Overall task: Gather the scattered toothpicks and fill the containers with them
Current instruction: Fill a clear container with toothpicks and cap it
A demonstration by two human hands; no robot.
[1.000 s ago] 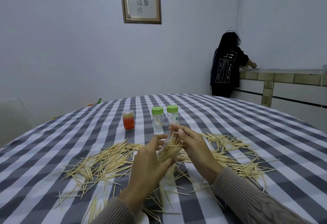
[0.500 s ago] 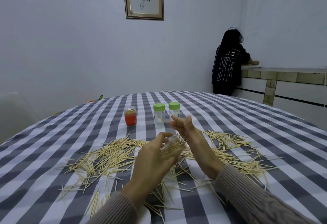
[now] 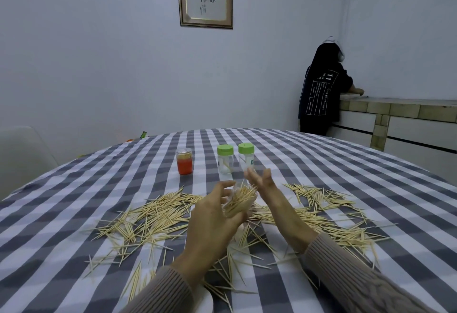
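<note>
— Leaning up and away from the wearer, the clear container (image 3: 238, 203) in the left hand (image 3: 215, 221) had its long axis tilted, mouth toward the far right, and the toothpicks inside ran along that same line with their tips poking out of the opening.

— And the grip on it?

— The left fingers were curled round the container's lower part, thumb arched above it, holding it off the checked desk (image 3: 333, 164). The back of that hand faced the camera, the forearm rising from the near edge in a ribbed sleeve.

— What about the other hand?

— The right hand (image 3: 263, 184) stood just beside the container's mouth, wrist raised, palm turned leftward, fingers straight and loosely spread, holding nothing. Whether it touched the tips I couldn't tell.

— Where were the rest?

— Scattered toothpicks (image 3: 153, 216) lay flat on the desk in a wide band under and to both sides of the hands, pointing every which way. Beyond them stood two green-capped containers (image 3: 225, 159) side by side, upright, and an orange jar (image 3: 184, 164) to their left. A person in black (image 3: 321, 95) stood at the far counter.
</note>
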